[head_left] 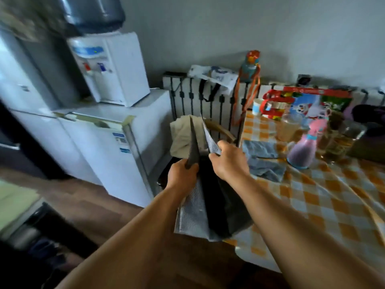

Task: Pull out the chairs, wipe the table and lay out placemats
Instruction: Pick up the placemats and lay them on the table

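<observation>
I hold two grey woven placemats upright over the table's left edge. My left hand (181,174) grips the darker placemat (193,147) by its lower part. My right hand (228,161) pinches the lighter striped placemat (210,138) beside it. Below my hands the mats (193,217) hang down, light grey outside and black between. The table (325,207) carries an orange and white checked cloth. A grey-blue wiping cloth (264,161) lies crumpled on it just right of my right hand. Behind the mats a chair (220,130) with beige fabric on it stands at the table's end.
A pink spray bottle (306,147), glass jars (341,140), a paper cup (258,106) and a colourful bag (306,103) crowd the table's far side. A white radiator (208,101) lines the wall. Left stand a small white fridge (116,147) and a water dispenser (112,65).
</observation>
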`<state>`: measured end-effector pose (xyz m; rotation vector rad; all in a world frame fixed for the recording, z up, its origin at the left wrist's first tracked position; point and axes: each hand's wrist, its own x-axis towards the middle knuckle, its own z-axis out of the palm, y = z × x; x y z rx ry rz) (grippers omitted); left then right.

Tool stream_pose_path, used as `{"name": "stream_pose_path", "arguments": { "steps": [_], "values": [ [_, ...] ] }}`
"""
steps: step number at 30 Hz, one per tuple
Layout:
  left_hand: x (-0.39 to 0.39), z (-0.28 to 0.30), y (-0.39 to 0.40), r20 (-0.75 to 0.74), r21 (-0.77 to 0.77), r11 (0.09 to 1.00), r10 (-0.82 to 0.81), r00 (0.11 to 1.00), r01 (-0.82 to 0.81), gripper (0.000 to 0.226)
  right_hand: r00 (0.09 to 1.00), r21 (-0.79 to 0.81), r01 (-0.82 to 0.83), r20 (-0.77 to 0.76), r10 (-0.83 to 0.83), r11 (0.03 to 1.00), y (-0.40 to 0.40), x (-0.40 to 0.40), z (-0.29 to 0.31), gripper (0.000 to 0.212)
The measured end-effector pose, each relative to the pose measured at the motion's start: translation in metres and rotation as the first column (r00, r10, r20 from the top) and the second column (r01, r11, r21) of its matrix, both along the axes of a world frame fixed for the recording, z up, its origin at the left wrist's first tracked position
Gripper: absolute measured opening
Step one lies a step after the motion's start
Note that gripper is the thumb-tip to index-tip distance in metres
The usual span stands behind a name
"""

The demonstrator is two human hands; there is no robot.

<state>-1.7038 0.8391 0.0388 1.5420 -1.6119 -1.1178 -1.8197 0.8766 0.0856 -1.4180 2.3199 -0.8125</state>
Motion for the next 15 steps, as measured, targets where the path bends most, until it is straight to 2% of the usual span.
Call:
{"name": "stream_pose_path", "arguments": {
  "steps": [3, 6, 9, 12, 15],
  "values": [
    [0.079, 0.022, -0.022, -0.105, -0.063, 0.984, 0.162, 0.981, -0.169, 0.013, 0.991, -0.115, -0.129, 0.003, 0.130, 0.985, -0.030, 0.081, 0.013, 0.038],
    [0.165, 0.045, -0.037, -0.113, -0.148, 0.955, 0.242, 0.964, -0.257, 0.008, 0.968, -0.226, -0.242, 0.007, 0.250, 0.943, -0.058, 0.173, 0.029, 0.026],
    [0.256, 0.064, -0.045, -0.165, -0.203, 0.909, 0.335, 0.928, -0.365, 0.011, 0.926, -0.338, -0.359, -0.008, 0.378, 0.870, -0.078, 0.273, 0.043, 0.023],
    [0.337, 0.083, -0.040, -0.196, -0.270, 0.822, 0.463, 0.864, -0.502, 0.013, 0.882, -0.429, -0.435, -0.026, 0.471, 0.792, -0.088, 0.360, 0.058, 0.021],
    [0.423, 0.100, -0.028, -0.269, -0.316, 0.713, 0.565, 0.780, -0.625, 0.013, 0.804, -0.519, -0.528, -0.051, 0.592, 0.672, -0.089, 0.449, 0.071, 0.022]
  ]
}}
